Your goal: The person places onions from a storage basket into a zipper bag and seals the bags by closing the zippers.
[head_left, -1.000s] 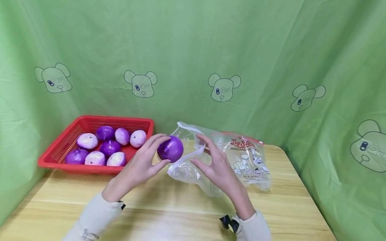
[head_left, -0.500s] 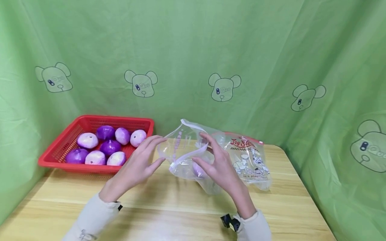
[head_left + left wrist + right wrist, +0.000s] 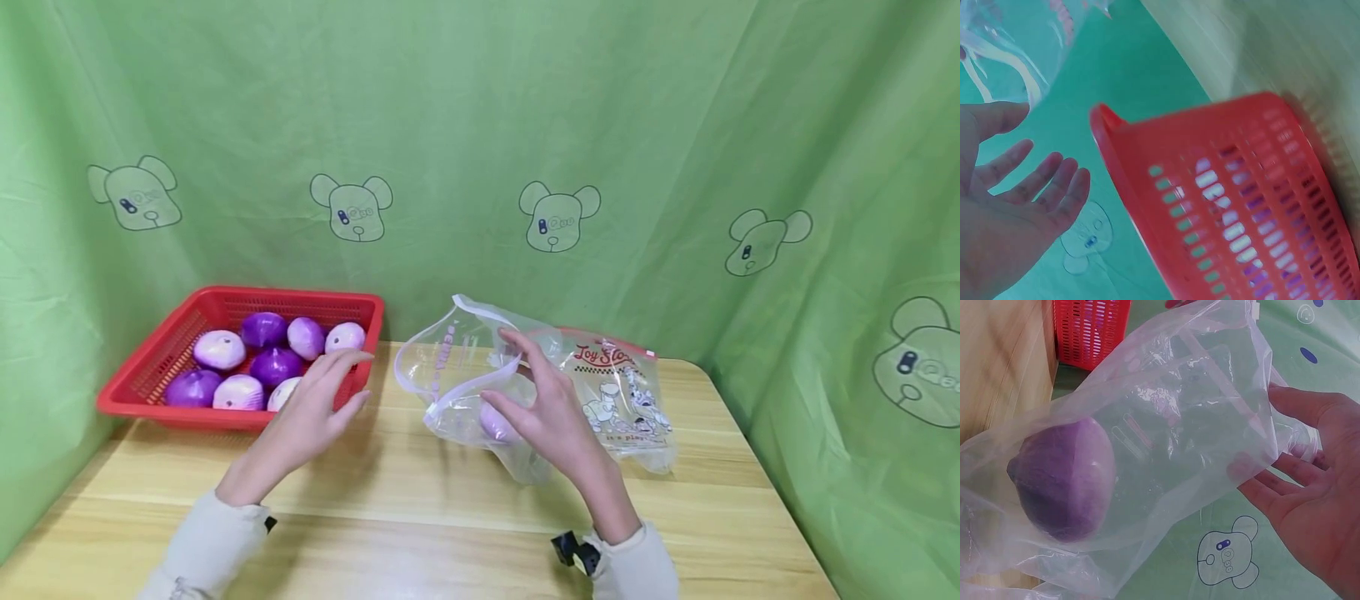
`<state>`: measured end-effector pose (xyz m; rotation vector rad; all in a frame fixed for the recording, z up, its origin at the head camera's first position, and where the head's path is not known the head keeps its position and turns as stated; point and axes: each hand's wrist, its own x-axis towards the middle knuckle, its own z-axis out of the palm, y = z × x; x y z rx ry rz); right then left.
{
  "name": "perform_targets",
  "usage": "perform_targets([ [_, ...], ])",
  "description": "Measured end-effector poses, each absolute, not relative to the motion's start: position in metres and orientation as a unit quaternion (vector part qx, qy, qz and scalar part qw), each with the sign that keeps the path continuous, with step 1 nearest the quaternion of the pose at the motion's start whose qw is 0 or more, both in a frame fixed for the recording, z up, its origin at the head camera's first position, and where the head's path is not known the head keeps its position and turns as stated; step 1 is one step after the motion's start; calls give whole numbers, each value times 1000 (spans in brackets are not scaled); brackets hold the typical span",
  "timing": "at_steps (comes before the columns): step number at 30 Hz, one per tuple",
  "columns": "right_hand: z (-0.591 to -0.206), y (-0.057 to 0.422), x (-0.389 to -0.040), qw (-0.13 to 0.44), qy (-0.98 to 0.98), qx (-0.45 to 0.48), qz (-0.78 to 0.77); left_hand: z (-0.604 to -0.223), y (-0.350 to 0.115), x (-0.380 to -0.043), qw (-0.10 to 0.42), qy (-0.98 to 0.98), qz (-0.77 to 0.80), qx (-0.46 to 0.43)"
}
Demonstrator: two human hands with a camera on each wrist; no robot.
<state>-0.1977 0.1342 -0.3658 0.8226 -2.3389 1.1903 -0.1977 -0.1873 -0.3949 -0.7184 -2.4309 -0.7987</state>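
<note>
A clear zip bag [image 3: 468,383] stands mouth wide toward the left, its white zip strip along the rim. Inside lies one purple onion [image 3: 1066,481], plain through the plastic in the right wrist view. My right hand [image 3: 555,417] holds the bag at its mouth, thumb and fingers on either side of the plastic. My left hand [image 3: 307,425] is off the bag, fingers apart and nothing in them, over the near right corner of the red basket [image 3: 157,412]. Several purple and pale onions [image 3: 276,367] sit in that basket.
A second clear bag [image 3: 618,396] with a red zip and printed cartoon figures lies on the wooden table [image 3: 450,542] behind my right hand. A green curtain [image 3: 465,100] encloses the table at the back and sides.
My left hand put the purple onion into the bag, let go, and then moved left toward the basket. My right hand has stayed at the bag's mouth.
</note>
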Motion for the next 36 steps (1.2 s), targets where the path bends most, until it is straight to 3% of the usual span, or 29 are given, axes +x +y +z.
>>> perform_targets([
  [23,-367,133,-198,176,-846,287,413,-411,-262,-241,125,-932,-282,-189],
  [30,-368,134,-198,173,-848,285,412,-416,-273,-252,61,-953,-243,-172],
  [36,-368,133,-198,173,-845,287,418,-418,-276,-256,51,-955,-234,-176],
])
